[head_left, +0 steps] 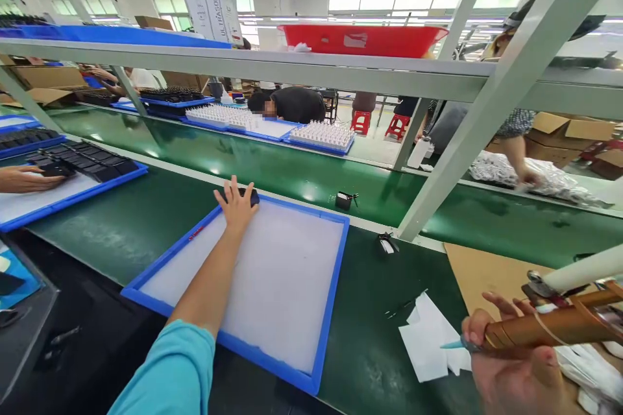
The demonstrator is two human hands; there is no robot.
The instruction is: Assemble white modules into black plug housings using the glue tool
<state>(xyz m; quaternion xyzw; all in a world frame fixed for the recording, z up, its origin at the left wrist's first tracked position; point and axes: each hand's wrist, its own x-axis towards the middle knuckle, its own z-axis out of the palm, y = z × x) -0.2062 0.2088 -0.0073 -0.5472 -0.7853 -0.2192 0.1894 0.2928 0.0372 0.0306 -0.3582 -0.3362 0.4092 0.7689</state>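
Observation:
My left hand (237, 206) reaches to the far left corner of a blue-rimmed tray (331, 298) with a white lining. Its fingers are around a small black case (254, 197), mostly covered by the hand. At the lower right, my right hand (516, 363) grips a copper-coloured glue dispensing gun (530, 332). The gun's tapered blue nozzle points left, above white paper pieces (423, 343) on the green bench. A thin dark tool, perhaps tweezers (402, 308), lies beside the paper.
A small black case (344, 200) sits on the green conveyor (292, 172), and another black-and-white piece (387, 244) lies near the slanted post (467, 136). A co-worker's hand (34, 179) is over a tray of black parts (97, 162) at left. A shelf (292, 71) crosses above.

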